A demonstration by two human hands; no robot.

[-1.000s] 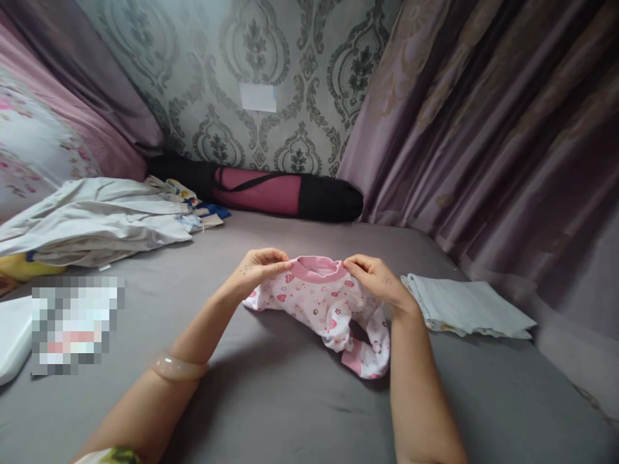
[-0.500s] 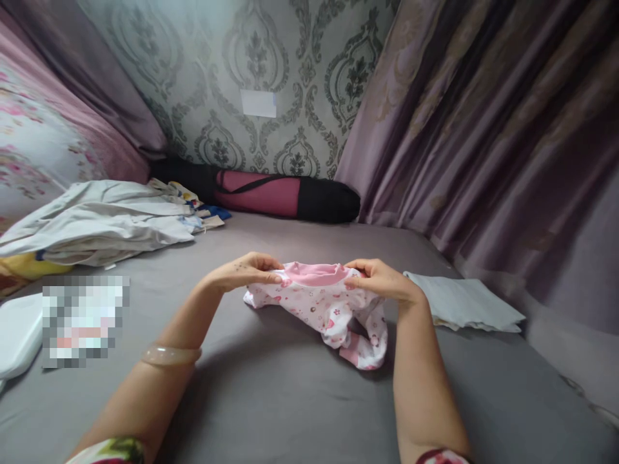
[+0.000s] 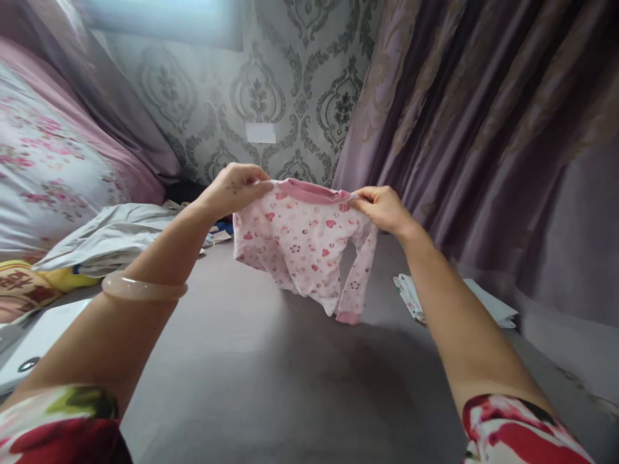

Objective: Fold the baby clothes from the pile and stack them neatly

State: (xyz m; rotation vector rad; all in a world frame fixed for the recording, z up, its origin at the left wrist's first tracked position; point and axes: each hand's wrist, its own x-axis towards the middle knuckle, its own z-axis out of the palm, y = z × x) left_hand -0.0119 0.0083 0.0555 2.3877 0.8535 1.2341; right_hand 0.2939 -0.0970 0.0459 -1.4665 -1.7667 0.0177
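A small white long-sleeved shirt (image 3: pixel 300 241) with pink hearts and flowers hangs between my hands above the bed. Its pink neckband is at the top, and one sleeve with a pink cuff dangles at the right. My left hand (image 3: pixel 240 187) pinches the left shoulder between thumb and fingers. At the other shoulder, my right hand (image 3: pixel 382 205) is closed on the cloth in the same way. The left sleeve is mostly out of sight behind the body of the shirt.
A grey sheet (image 3: pixel 232 374) covers the bed. Rumpled pale clothes (image 3: pixel 111 235) lie at the left, near a white flat object (image 3: pixel 48 341). Folded cloth (image 3: pixel 491 303) rests at the right, partly behind my forearm. Purple curtains (image 3: pixel 459 129) hang along the right side.
Both hands have risen with the shirt and moved farther forward. The shirt, bunched low over the bed before, now hangs spread out. The view has also shifted.
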